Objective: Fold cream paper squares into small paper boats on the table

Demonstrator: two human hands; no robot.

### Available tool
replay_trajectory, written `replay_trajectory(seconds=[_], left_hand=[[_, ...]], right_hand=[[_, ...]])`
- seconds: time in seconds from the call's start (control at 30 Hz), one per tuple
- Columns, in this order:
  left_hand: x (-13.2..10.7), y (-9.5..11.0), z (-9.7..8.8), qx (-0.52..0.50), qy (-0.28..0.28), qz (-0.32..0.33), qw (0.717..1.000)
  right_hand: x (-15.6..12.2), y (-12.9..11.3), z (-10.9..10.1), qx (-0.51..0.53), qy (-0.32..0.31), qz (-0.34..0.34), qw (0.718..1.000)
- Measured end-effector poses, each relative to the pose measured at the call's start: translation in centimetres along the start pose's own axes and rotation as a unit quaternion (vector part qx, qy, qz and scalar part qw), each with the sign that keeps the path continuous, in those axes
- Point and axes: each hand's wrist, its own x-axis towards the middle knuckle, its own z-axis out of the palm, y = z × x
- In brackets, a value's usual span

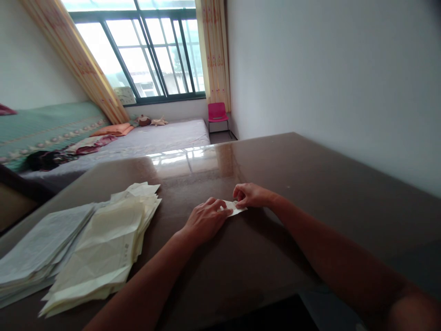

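A small folded piece of pale paper (236, 209) lies on the dark brown glossy table (292, 184). My left hand (206, 219) rests on its left part, fingers curled and pressing it down. My right hand (250, 195) pinches the paper's far right edge with fingers closed. Most of the paper is hidden under both hands. To the left on the table sits a stack of yellowish paper sheets (103, 248), fanned out, beside a greyer stack of printed sheets (41, 248).
A bed (151, 138) with clothes and soft toys stands behind the table under a window (148, 50) with curtains. A pink chair (217, 114) stands in the corner. A white wall runs along the table's right side.
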Motion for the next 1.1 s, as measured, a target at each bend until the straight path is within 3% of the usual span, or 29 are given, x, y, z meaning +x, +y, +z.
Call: replay_trajectory(seconds=[0.33,0.5,0.83,0.93,1.1], left_hand=[[0.0,0.1,0.0,-0.008,0.002,-0.002,1.000],[0.0,0.0,0.1,-0.002,0.008,-0.003,1.000],[0.2,0.6,0.3,-0.040,0.051,-0.034,0.997],[0.3,0.4,0.6,-0.051,0.043,-0.044,0.997],[0.4,0.0,1.3,-0.060,0.060,-0.077,0.993]], right_hand=[[0.1,0.1,-0.1,-0.003,-0.005,-0.027,1.000],[-0.2,-0.4,-0.1,-0.062,0.006,-0.058,0.996],[-1.5,0.1,-2.5,-0.135,-0.116,-0.235,0.955],[-1.2,0.3,-2.3,-0.111,-0.109,-0.211,0.965],[-0.5,-0.2,-1.0,-0.098,-0.029,-0.140,0.985]])
